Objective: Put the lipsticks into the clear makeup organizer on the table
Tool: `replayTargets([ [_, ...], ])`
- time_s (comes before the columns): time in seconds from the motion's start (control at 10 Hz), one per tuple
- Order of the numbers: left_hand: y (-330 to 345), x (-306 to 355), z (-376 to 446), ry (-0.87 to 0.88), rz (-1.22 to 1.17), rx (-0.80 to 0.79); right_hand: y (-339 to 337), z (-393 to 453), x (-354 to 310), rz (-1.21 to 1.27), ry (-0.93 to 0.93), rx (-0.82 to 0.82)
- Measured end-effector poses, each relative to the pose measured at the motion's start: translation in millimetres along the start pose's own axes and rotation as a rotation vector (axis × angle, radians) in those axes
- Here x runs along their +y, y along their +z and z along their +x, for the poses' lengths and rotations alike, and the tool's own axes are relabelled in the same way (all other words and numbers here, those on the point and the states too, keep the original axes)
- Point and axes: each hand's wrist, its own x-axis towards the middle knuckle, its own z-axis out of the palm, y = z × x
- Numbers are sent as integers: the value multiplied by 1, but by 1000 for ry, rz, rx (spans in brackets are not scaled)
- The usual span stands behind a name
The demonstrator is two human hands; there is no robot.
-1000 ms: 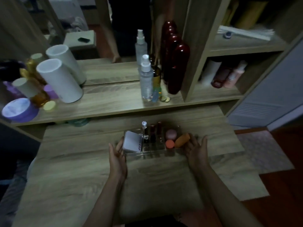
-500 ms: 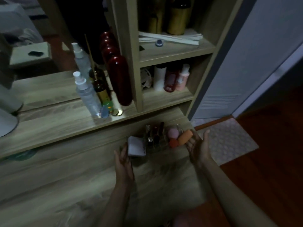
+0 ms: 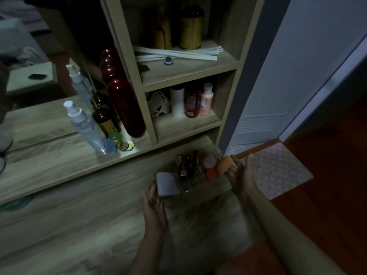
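At the right end of the table (image 3: 83, 225), the clear makeup organizer (image 3: 195, 176) is being flanked by the open left hand (image 3: 154, 208) and open right hand (image 3: 241, 175), fingers spread, nothing being gripped. The lipsticks (image 3: 187, 165) are standing inside it. Being so near the table's edge, it is risking being knocked off by a careless nudge.

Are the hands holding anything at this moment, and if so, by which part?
Both hands flank the clear makeup organizer: left hand at its left end, right hand at its right end. Both are open, palms inward; whether they actually grip or only touch it cannot be told.
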Motion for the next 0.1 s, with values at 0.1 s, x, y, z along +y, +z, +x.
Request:
replayTargets([
  [0.1,3,5,-9,-19,22,39,9,-6,-14,-93,-1,61],
])
